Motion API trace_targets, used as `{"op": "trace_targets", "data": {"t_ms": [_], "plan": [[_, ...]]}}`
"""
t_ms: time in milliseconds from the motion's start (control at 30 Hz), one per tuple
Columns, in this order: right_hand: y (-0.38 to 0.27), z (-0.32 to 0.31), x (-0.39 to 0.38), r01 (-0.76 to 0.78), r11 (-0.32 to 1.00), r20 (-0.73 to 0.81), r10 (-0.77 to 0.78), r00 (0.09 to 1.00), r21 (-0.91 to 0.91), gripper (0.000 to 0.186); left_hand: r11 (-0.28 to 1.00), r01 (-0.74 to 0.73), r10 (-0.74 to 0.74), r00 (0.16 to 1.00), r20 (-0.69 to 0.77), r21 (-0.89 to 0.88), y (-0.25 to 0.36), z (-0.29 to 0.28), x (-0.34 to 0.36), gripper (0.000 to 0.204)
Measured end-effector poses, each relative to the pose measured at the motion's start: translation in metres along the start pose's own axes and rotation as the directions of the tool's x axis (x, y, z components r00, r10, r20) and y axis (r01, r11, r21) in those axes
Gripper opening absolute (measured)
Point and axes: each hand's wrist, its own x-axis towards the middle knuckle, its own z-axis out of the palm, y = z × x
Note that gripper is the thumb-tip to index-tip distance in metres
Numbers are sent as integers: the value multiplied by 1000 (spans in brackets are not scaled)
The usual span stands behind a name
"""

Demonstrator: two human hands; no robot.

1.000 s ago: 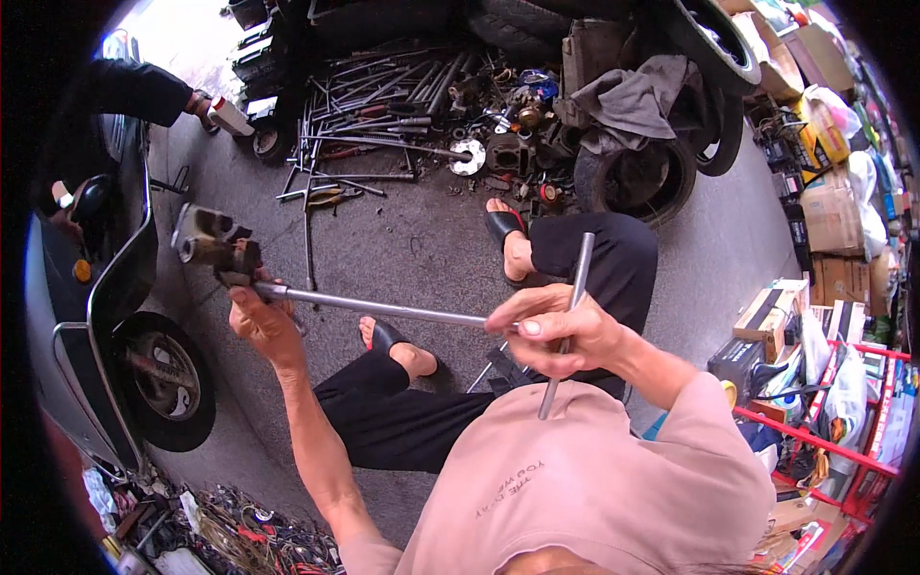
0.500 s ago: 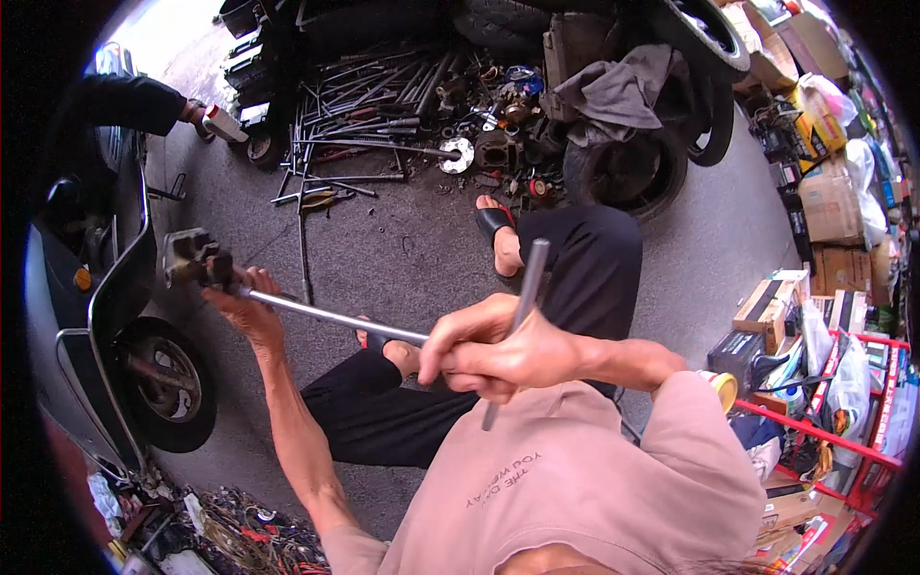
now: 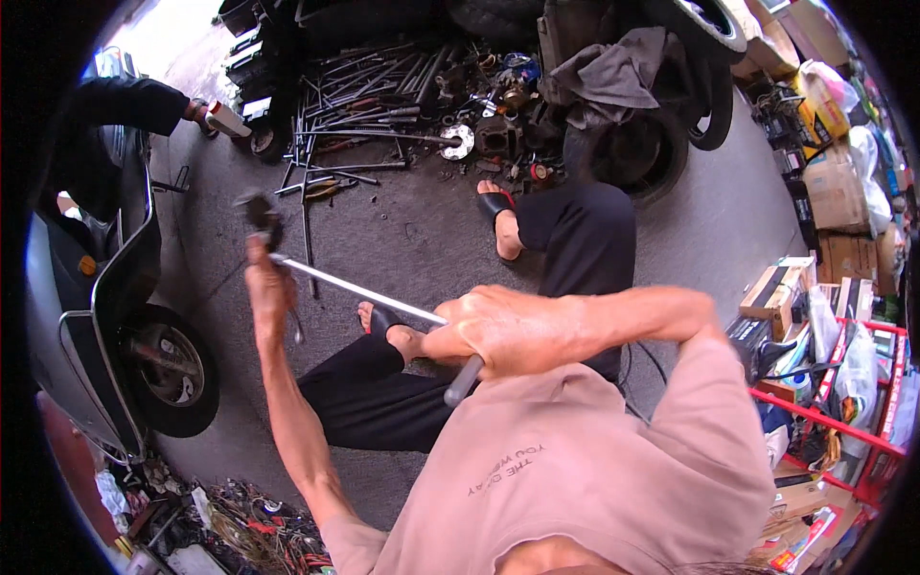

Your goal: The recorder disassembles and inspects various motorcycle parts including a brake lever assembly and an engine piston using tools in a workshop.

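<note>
My left hand (image 3: 271,287) grips a dark metal part (image 3: 259,216), blurred, at the left end of a long steel T-handle tool. Its shiny shaft (image 3: 364,292) runs down to the right into my right hand (image 3: 494,331). My right fist is wrapped round the junction with the crossbar, whose end (image 3: 463,381) sticks out below it. A short thin metal piece (image 3: 297,331) hangs below my left hand. My feet (image 3: 503,230) in black sandals are on the floor beyond the tool.
A scooter (image 3: 101,287) stands at my left, with a dark-sleeved arm (image 3: 134,103) above it. Rods and wrenches (image 3: 355,96) lie ahead beside greasy parts, a grey cloth (image 3: 613,77) and tyres (image 3: 656,163). Boxes and bags (image 3: 829,182) line the right.
The metal part has risen and swung right with my left hand. My right hand has rotated over the crossbar, whose upper end is now hidden, and my right elbow has lifted.
</note>
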Motion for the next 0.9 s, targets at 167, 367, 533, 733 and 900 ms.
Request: {"op": "trace_targets", "data": {"t_ms": [167, 367, 533, 733, 900], "plan": [[40, -17, -15, 200, 691, 339, 70, 938, -695, 15, 832, -73, -10, 989, 148, 550, -21, 37, -1, 77], [41, -54, -6, -74, 428, -216, -295, 931, -901, 47, 995, 63, -75, 983, -168, -74, 25, 34, -3, 67], [20, -49, -4, -392, 894, -853, 23, 521, -216, 71, 849, -81, 13, 991, -134, -521, 24, 65, -9, 59], [-5, -65, -30, 49, 366, -187, 352, 917, 929, 59, 837, -155, 31, 971, -239, -524, 38, 59, -11, 59], [-18, -52, -23, -212, 548, -151, 542, 827, 809, 57, 845, -110, 40, 989, -143, -524, 40, 44, -25, 58]]}}
